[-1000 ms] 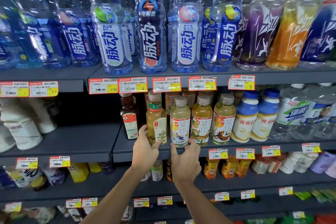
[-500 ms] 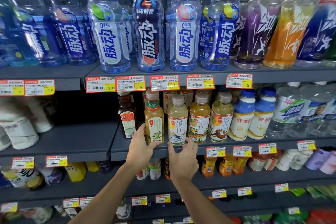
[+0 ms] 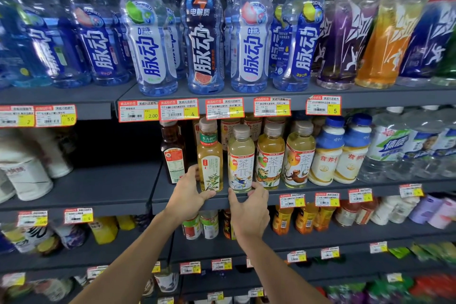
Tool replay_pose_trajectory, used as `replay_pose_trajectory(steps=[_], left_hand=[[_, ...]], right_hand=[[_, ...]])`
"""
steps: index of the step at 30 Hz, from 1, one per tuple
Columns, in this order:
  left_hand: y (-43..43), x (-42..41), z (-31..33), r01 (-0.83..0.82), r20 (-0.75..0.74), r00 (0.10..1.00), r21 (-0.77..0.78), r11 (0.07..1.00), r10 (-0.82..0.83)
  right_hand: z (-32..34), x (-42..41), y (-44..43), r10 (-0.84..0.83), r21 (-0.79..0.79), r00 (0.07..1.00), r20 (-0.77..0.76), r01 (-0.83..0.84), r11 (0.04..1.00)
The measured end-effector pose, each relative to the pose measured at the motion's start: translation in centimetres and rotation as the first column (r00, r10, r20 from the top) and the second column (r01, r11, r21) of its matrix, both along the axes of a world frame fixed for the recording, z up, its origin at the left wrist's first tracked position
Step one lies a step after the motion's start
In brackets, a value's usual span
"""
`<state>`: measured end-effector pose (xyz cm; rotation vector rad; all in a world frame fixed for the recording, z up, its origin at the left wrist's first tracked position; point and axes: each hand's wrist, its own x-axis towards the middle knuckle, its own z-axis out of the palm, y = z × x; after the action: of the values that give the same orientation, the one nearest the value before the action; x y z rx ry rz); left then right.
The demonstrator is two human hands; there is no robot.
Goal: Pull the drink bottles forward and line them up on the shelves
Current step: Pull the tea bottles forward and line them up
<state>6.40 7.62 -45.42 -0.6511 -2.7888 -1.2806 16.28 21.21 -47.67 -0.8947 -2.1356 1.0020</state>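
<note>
Middle shelf, front row: the left hand grips the base of the green-banded tea bottle, fingers on its left side and thumb curled under its lower right edge. The right hand grips the base of the pale tea bottle just beside it, thumb to the left of the base and fingers curled round the right. Both bottles stand upright at the shelf's front edge, side by side and nearly touching.

To the right, two more tea bottles stand upright in the same front line, followed by two white bottles with blue caps. Left of the green-banded bottle, a dark brown bottle stands further back on the shelf. More tea bottles are partly visible behind the front row.

Upper shelf: large clear bottles with blue caps stand in a row at the front. Red and yellow price tags hang along its edge. Both forearms are bare and reach up from below
</note>
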Motion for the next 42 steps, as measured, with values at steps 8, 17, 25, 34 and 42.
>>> replay_pose_trajectory(steps=[8, 17, 25, 34, 42], left_hand=[[-0.6, -0.7, 0.0, 0.051, -0.017, 0.999, -0.061, 0.997, -0.052], [-0.7, -0.4, 0.8, 0.067, -0.031, 0.997, -0.109, 0.992, -0.070], [-0.6, 0.0, 1.3, 0.066, -0.010, 0.998, -0.125, 0.990, -0.068], [-1.2, 2.3, 0.9, -0.042, -0.097, 0.994, 0.067, 0.997, 0.048], [-1.3, 2.0, 1.2, -0.554, -0.140, 0.776, 0.312, 0.772, 0.614]], right_hand=[[0.0, 0.0, 0.3, 0.019, -0.008, 1.000, -0.001, -0.019, 1.000], [-0.1, 0.1, 0.2, 0.034, -0.027, 0.999, -0.032, -0.035, 0.999], [0.1, 0.0, 0.2, 0.041, -0.056, 0.998, -0.050, -0.044, 0.997], [0.1, 0.0, -0.2, 0.034, -0.041, 0.999, -0.026, -0.035, 0.999], [0.3, -0.6, -0.7, -0.019, -0.018, 0.999, 0.036, 0.020, 1.000]])
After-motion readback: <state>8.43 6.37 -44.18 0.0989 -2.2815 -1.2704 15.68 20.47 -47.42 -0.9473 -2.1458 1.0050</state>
